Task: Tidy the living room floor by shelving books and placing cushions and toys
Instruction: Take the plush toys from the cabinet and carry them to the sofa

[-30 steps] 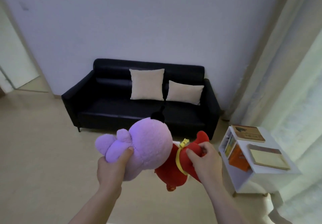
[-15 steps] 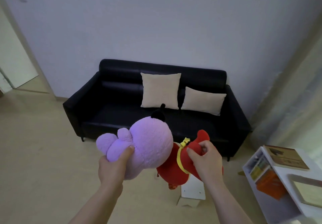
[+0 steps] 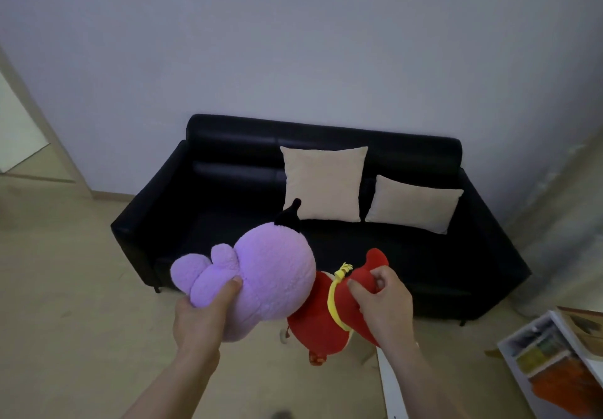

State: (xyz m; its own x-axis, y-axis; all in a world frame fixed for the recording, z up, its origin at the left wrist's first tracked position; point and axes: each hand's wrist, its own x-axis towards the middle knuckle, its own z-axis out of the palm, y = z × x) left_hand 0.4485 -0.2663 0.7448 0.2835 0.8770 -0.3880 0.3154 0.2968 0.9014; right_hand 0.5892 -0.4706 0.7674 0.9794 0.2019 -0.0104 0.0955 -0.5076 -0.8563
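A purple plush toy (image 3: 261,275) with a black tuft on top hangs in front of me, and my left hand (image 3: 199,317) grips it from below, thumb pressed into its side. Beside it on the right is a red plush toy (image 3: 321,324) with a yellow band, gripped at its upper end by my right hand (image 3: 381,304). Both toys are held in the air in front of a black sofa (image 3: 228,203). Two beige cushions (image 3: 323,183) (image 3: 414,203) lean against the sofa's backrest.
A white shelf unit (image 3: 512,343) with books and an orange item inside stands at the lower right, a book lying on its top. A white object (image 3: 390,382) lies on the beige floor by my right forearm. A doorway opens at far left, a curtain hangs right.
The view has swung left and closer to the sofa; the shelf unit has slid toward the right edge. Both hands keep the same hold on the toys.
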